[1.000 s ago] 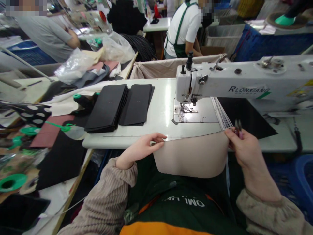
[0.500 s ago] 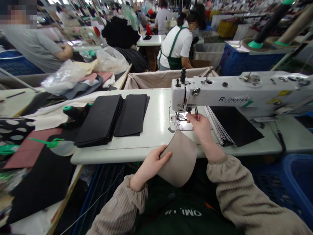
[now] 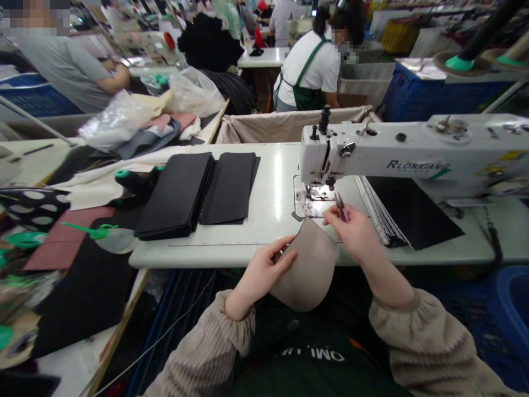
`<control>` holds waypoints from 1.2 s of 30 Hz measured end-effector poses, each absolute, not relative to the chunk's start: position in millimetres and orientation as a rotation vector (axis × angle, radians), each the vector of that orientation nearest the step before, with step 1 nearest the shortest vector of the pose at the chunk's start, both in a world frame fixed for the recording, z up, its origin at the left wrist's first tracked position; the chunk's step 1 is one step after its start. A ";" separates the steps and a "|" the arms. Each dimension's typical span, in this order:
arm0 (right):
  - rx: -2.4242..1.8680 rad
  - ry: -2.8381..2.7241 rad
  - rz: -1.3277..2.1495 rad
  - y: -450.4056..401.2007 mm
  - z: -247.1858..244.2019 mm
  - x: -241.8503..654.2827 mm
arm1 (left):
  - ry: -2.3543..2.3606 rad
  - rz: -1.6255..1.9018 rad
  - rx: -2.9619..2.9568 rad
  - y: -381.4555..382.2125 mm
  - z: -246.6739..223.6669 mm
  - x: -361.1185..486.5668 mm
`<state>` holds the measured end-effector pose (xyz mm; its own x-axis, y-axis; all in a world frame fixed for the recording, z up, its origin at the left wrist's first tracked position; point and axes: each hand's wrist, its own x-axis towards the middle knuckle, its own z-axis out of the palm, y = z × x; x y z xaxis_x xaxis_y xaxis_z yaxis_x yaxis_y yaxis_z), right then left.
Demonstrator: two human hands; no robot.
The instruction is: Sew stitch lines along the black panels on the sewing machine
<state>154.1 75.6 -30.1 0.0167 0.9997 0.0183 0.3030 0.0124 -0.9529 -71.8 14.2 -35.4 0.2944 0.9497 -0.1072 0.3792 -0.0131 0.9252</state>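
Note:
My left hand [image 3: 268,270] grips the left edge of a curved grey-beige panel [image 3: 309,267], thumb on top, over the table's front edge. Small pink-handled snips [image 3: 342,209] are in my right hand [image 3: 357,231], blades pointing up, just right of the needle area. The white sewing machine [image 3: 372,151] stands above a lit metal plate [image 3: 316,201]. Left of it lie two stacks of black panels [image 3: 176,193] [image 3: 229,187]. Under the machine arm, black panels with pale edges [image 3: 413,209] are fanned out.
A side table at left holds black fabric [image 3: 86,298], a red-brown piece [image 3: 68,237], a thread cone [image 3: 134,182] and plastic bags. Behind the table is a cloth-lined bin [image 3: 268,122]. A blue basket [image 3: 508,298] stands at lower right. Two people work beyond.
My right hand with the snips has drawn back from the needle area, toward me and to the right. The whole view has shifted slightly. The panel remains in my left hand.

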 end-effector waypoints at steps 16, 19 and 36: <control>-1.372 -1.491 1.203 10.3 -7.1 160.6 | 1.254 0.725 2.071 -9.3 -28.9 -36.9; -1.369 -1.490 1.163 7.9 -9.7 159.2 | 1.231 0.733 2.087 -10.8 -29.3 -33.1; -1.053 -2.076 0.738 13.4 -15.0 178.6 | 1.245 0.774 1.659 -6.2 -9.8 -18.8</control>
<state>178.6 13.4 -15.0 -0.4370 0.8415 0.3178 0.4523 0.5109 -0.7310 -18.8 -6.2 -9.8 0.2987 0.9538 -0.0313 0.3941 -0.0934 0.9143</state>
